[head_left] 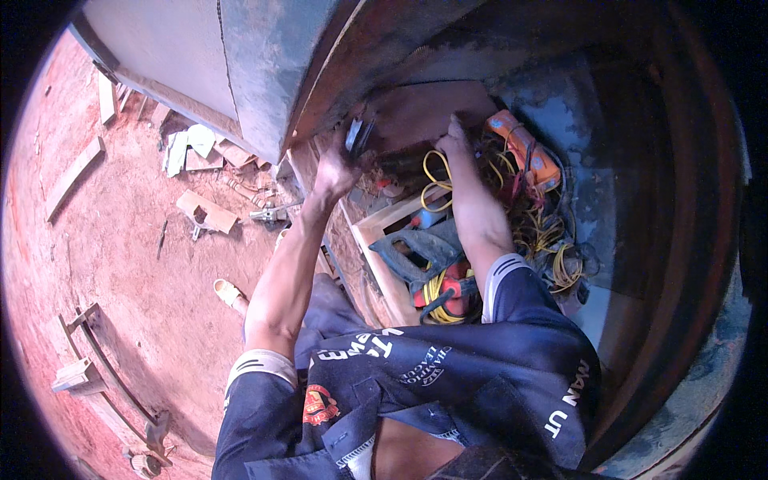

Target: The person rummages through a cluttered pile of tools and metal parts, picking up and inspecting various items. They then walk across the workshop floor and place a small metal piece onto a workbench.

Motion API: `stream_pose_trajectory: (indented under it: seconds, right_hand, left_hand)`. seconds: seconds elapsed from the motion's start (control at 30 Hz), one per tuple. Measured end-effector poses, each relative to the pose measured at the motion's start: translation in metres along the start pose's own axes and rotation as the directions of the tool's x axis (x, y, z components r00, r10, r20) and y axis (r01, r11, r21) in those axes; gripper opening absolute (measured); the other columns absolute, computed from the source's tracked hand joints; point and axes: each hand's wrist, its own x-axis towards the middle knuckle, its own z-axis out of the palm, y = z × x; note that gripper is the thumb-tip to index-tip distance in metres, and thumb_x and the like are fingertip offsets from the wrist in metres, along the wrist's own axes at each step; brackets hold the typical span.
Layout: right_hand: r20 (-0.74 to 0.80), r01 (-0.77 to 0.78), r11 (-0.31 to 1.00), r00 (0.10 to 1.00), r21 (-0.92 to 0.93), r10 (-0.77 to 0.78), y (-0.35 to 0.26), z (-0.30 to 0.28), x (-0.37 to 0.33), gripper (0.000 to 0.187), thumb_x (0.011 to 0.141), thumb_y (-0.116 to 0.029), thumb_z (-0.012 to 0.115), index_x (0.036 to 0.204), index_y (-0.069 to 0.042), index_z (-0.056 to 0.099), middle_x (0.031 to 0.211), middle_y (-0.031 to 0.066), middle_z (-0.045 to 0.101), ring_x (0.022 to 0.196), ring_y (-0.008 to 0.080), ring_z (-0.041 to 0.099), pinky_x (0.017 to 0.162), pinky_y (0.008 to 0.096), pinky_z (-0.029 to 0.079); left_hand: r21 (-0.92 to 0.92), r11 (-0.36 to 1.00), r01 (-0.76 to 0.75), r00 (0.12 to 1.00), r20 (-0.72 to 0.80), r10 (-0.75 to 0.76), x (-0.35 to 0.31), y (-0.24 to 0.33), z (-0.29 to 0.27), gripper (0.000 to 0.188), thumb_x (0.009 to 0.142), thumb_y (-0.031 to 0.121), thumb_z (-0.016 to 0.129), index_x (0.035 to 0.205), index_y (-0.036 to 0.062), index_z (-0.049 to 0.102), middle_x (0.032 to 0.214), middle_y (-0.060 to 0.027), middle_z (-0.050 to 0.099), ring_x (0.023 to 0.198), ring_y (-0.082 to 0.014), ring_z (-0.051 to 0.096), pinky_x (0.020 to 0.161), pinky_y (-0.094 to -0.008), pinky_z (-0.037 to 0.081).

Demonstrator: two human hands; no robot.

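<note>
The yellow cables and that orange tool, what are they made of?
The yellow cables look plastic-coated: smooth, bright and bending in loose loops. The orange tool seems to have a hard plastic shell, evenly coloured and slightly glossy. The right hand reaches beside them.

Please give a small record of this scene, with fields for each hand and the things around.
left hand: raised, gripping a dark tool
right hand: reaching to a brown board, fingers hidden
near hands: yellow cables, orange tool, wooden frame
ground: red soil with wood scraps
</note>
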Motion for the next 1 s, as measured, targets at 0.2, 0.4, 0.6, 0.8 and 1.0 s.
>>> stream_pose_trajectory:
  seconds: [0.2,0.4,0.6,0.8,1.0]
  right_hand:
    - [0.148,-0.151,0.937,0.983,0.313,0.109,-0.001,0.001,-0.068,0.044,0.100,-0.046,0.053,0.131,-0.015,0.057,0.126,0.0067,0.066,0.110,0.0269,0.065,0.093,0.0525,0.055]
    - [0.167,-0.147,0.848,0.983,0.510,0.069,-0.021,-0.004,-0.092,0.050,0.101,-0.050,0.049,0.135,-0.013,0.055,0.126,0.0067,0.065,0.109,0.0250,0.066,0.095,0.0454,0.055]
    - [0.772,-0.449,0.746,0.621,0.492,-0.135,-0.025,-0.003,-0.107,0.046,0.104,-0.041,0.042,0.137,-0.012,0.055,0.137,0.0068,0.061,0.123,0.0291,0.058,0.100,0.0477,0.052]
    - [0.008,0.268,0.963,0.964,-0.015,-0.268,-0.037,0.019,-0.157,0.045,0.102,-0.038,0.048,0.137,-0.011,0.054,0.134,0.0085,0.060,0.119,0.0261,0.059,0.099,0.0457,0.051]
    - [0.072,0.247,0.965,0.968,-0.087,-0.242,-0.056,0.005,-0.193,0.048,0.100,-0.040,0.050,0.138,-0.011,0.054,0.135,0.0095,0.060,0.121,0.0269,0.058,0.101,0.0458,0.050]
  left_hand:
    - [-0.032,0.993,0.113,0.979,0.177,-0.105,-0.014,0.046,-0.014,0.062,0.084,0.024,0.070,0.138,0.0003,0.051,0.098,-0.0305,0.069,0.096,-0.0411,0.070,0.084,-0.0439,0.055]
    - [-0.063,0.990,0.130,0.991,-0.008,-0.131,-0.049,0.090,-0.020,0.062,0.084,0.023,0.073,0.136,-0.0010,0.051,0.092,-0.0287,0.070,0.089,-0.0379,0.073,0.077,-0.0424,0.057]
    - [-0.195,0.972,0.127,0.984,-0.099,-0.148,-0.044,0.095,-0.025,0.058,0.088,0.029,0.076,0.131,-0.0015,0.053,0.089,-0.0222,0.072,0.081,-0.0291,0.073,0.073,-0.0378,0.056]
    - [-0.239,0.968,0.076,0.996,-0.034,-0.087,-0.047,0.119,-0.024,0.053,0.085,0.025,0.079,0.126,0.0010,0.056,0.093,-0.0215,0.072,0.083,-0.0280,0.074,0.073,-0.0365,0.057]
    - [-0.160,0.968,-0.192,0.979,0.038,0.200,-0.041,0.155,-0.006,0.061,0.081,0.025,0.080,0.132,0.0076,0.051,0.094,-0.0213,0.071,0.085,-0.0380,0.072,0.070,-0.0421,0.059]
